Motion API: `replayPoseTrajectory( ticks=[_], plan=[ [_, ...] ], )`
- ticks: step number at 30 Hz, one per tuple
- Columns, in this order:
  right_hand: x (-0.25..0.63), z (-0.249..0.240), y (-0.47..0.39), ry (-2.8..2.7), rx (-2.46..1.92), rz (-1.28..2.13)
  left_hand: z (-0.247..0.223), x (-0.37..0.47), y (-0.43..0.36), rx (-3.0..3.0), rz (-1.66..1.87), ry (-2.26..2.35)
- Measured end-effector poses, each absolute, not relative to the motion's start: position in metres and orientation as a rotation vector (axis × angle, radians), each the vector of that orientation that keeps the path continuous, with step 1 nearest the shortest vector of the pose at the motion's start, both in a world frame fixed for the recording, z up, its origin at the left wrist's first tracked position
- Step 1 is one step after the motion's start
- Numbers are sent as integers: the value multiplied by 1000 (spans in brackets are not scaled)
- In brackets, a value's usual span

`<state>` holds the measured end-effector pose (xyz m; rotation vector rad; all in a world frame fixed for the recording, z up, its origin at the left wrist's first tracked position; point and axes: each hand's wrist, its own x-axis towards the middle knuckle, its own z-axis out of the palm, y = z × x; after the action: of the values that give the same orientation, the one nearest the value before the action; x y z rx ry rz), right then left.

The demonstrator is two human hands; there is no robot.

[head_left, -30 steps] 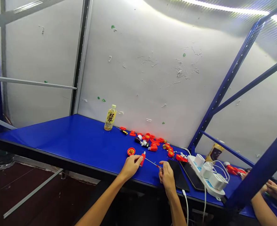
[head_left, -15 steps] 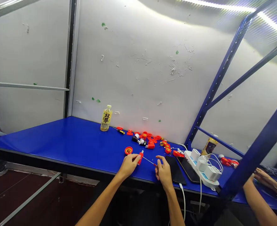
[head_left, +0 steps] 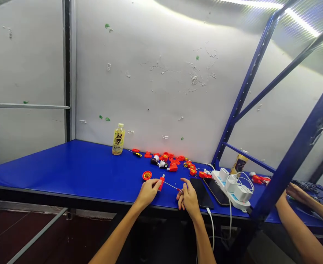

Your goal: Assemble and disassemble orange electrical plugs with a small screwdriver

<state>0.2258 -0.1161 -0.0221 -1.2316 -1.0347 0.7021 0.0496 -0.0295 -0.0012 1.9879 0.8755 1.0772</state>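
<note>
A red plug piece (head_left: pixel 161 183) with metal prongs is pinched in my left hand (head_left: pixel 147 191) near the table's front edge. My right hand (head_left: pixel 188 196) holds a screwdriver (head_left: pixel 171 186) by its red handle, mostly hidden by the fingers. The thin shaft points left and its tip meets or nearly meets the red piece. Just behind my left hand lies a round red socket (head_left: pixel 147 175) with a brass-coloured inside. Further back are red plug parts (head_left: pixel 173 167) and a white and black piece (head_left: pixel 163 164).
A drink bottle (head_left: pixel 118 139) and a yellow-black screwdriver (head_left: pixel 137 154) stand and lie near the wall. Right of my hands are two dark phones (head_left: pixel 202 194), a white power strip (head_left: pixel 238 202) with cables and a blue post (head_left: pixel 293 157). Beyond it, another person's arms (head_left: pixel 296 229) reach in.
The camera view has turned slightly, shifting the scene leftward. My right hand's fingers have changed position around the screwdriver handle; my left hand keeps its hold on the red piece.
</note>
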Motion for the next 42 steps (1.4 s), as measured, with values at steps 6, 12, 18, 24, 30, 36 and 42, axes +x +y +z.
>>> replayPoseTrajectory(
  ticks=[6, 12, 18, 24, 30, 36, 42],
  plan=[
    [238, -22, -121, -1071, -939, 645, -4, 51, -27, 2099, 1040, 935],
    [244, -23, -113, -1008, -1013, 703, -2, 57, -24, 2283, 940, 1010],
    [231, -21, -112, -955, -1401, 563, -2, 59, -25, 2325, 934, 1013],
    [239, -27, -113, -960, -1356, 352, -3, 60, -25, 2336, 921, 1001],
    [249, -22, -120, -1006, -1335, 373, -6, 61, -23, 2340, 906, 952],
    [237, -20, -121, -1066, -1333, 633, -7, 61, -23, 2334, 929, 1005],
    [243, -28, -121, -1085, -1277, 438, -4, 60, -27, 2340, 902, 985]
  ],
)
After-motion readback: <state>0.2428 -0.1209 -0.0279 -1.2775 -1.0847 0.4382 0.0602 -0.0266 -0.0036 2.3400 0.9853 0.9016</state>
